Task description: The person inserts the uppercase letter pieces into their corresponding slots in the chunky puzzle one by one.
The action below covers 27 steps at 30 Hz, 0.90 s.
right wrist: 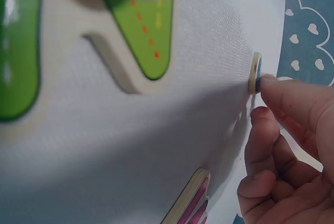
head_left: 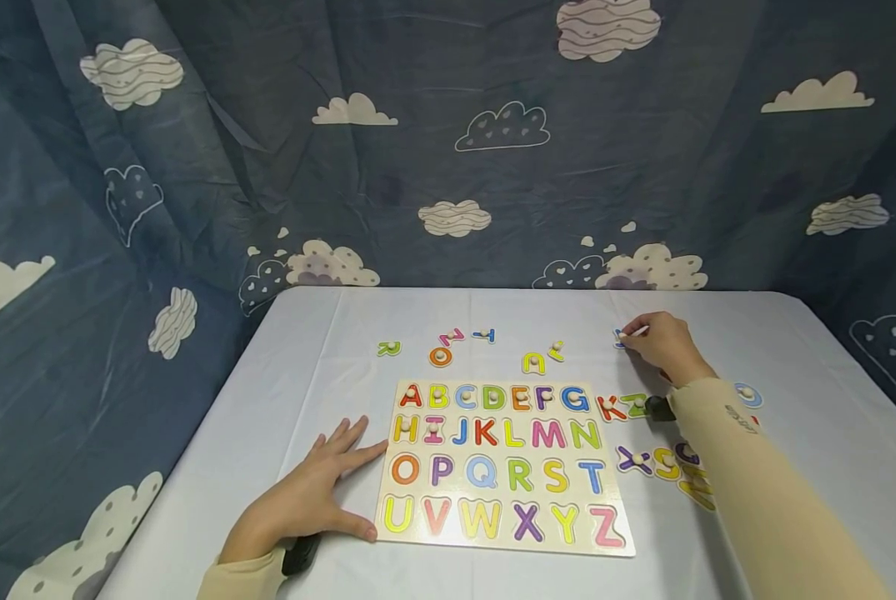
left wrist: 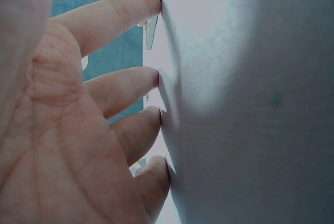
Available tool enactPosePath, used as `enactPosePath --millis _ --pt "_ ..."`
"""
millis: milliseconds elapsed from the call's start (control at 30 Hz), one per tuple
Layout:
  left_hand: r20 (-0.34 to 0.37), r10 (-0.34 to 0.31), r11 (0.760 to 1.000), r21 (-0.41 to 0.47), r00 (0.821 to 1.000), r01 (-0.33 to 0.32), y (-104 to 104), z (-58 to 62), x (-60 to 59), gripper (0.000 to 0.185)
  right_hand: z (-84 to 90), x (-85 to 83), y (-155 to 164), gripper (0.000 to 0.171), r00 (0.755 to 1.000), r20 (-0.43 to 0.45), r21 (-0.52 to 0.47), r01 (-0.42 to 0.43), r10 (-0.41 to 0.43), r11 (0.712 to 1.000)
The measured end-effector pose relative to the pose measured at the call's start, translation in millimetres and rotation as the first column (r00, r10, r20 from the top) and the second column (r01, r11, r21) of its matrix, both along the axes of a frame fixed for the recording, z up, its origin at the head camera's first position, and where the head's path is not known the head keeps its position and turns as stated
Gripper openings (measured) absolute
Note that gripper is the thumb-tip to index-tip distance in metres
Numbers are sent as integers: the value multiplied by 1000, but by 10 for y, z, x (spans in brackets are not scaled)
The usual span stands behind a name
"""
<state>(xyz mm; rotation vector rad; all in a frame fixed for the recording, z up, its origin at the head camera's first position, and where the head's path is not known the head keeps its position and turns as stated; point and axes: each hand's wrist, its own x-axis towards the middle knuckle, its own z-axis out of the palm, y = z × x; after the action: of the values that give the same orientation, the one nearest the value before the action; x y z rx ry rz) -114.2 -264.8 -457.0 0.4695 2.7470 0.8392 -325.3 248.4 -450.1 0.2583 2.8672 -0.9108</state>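
The wooden alphabet board (head_left: 458, 492) lies on the table. Letter pieces with round knobs sit in its A to I spots, while J to Z show printed letters. Beside its left edge rests my left hand (head_left: 318, 487), fingers spread, thumb and index touching the edge. At the far right back, my right hand (head_left: 667, 346) pinches a small blue letter piece (head_left: 618, 338), seen edge-on as a blue-topped piece (right wrist: 256, 72) in the right wrist view. The fingers cover much of that piece.
Behind the board lie loose pieces: a green R (head_left: 389, 348), an orange O (head_left: 440, 357), a blue T (head_left: 484, 335) and others. Right of it are a red K (head_left: 610, 407), a purple X (head_left: 634, 460) and several more, partly under the right forearm. A cloud-patterned curtain (head_left: 387, 183) hangs behind.
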Motion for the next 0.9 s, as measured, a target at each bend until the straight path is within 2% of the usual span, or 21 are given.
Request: enactPosePath --millis 200,433,533,700,900 --pt "-4 -2 1000 -1 1000 2 2 6 4 116 -12 31 -1 24 1000 -6 7 -20 20 1000" --pt "-12 -15 1000 3 1000 15 -8 8 10 115 -15 56 -35 22 993 -82 29 -80 82 996" --pt "-9 -16 1000 7 1000 16 -4 12 13 115 17 93 -50 24 992 -87 20 -94 96 995" --pt "-6 -15 1000 8 1000 15 2 26 23 115 73 187 -117 23 989 -87 1 -121 121 993" --pt "2 -10 1000 10 1000 10 2 19 28 115 140 378 -240 24 981 -113 5 -157 157 988"
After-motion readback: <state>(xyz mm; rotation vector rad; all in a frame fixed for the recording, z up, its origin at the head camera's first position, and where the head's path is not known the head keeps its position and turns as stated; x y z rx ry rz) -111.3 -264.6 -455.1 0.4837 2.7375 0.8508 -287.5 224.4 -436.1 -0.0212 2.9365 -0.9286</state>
